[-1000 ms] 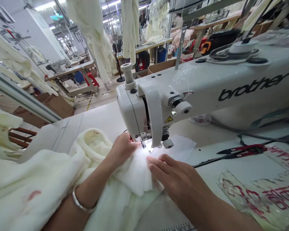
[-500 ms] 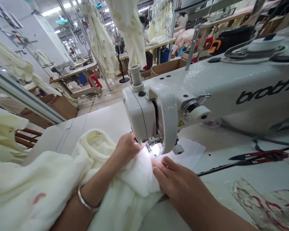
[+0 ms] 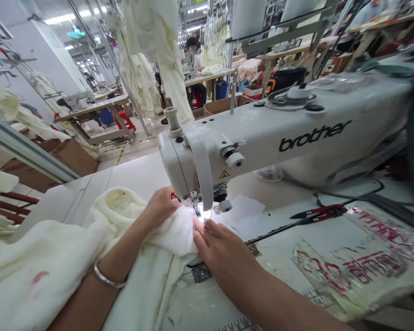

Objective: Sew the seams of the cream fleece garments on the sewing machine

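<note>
A cream fleece garment (image 3: pixel 172 234) lies across the bed of a white sewing machine (image 3: pixel 248 128), its edge at the lit presser foot (image 3: pixel 197 211). My left hand (image 3: pixel 161 208), with a bangle on the wrist, rests on the cloth left of the needle, fingers closed on it; their tips are partly hidden by the machine head. Just in front of the presser foot, my right hand (image 3: pixel 222 246) pinches the garment's right edge, thumb and forefinger together. The rest of the garment, with its round opening, bunches under and beside my left forearm.
Red-and-black thread snips (image 3: pixel 319 212) lie right of the needle, behind a printed plastic-covered packet (image 3: pixel 362 262). White paper (image 3: pixel 246 214) lies beside the foot. Cream garments (image 3: pixel 138 73) hang beyond the table. A cardboard box (image 3: pixel 71 158) stands at left. A person sits at a far machine.
The view has swung right and pulled back a little, showing more of the machine arm and packet. Both hands stay beside the presser foot on the garment, the right one slightly closer to it.
</note>
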A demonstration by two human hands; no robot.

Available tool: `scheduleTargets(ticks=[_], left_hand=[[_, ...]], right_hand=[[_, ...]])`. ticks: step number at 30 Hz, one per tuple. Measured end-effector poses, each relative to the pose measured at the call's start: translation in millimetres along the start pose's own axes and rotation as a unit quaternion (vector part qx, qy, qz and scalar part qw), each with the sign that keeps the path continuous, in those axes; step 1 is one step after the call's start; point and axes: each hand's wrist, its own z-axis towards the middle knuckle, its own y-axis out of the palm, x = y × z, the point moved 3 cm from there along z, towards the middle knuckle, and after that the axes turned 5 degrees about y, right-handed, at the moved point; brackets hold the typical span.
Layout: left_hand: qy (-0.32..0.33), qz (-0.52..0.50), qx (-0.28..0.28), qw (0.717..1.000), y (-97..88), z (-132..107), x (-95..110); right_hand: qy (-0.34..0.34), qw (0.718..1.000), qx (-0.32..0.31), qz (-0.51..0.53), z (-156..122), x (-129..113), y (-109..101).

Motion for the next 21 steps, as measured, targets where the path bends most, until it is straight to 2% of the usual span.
scheduleTargets(ticks=[9,12,15,17,18,21], left_hand=[[0.005,0.048,-0.005,0.999,-0.3,-3,5],[-0.006,0.076,0.018,0.997,-16.5,-17,14],[-0.014,0.084,0.048,0.995,-51.5,-59,38],[-0.020,0.015,0.034,0.999,-71.6,-100,60],[-0.032,-0.034,0.029,0.998,-78.4,-121,71],[-0.077,-0.139,0.029,0.987,-83.4,-171,98]], right_hand=[[0.048,0.998,0.033,0.028,5,-6,3],[0.055,0.996,0.035,0.053,7,-13,-12],[0.051,0.987,0.103,0.113,2,-33,-48],[0.050,0.965,0.199,0.166,-5,-48,-78],[0.047,0.953,0.233,0.189,-7,-54,-91],[0.048,0.933,0.266,0.237,-12,-65,-114]])
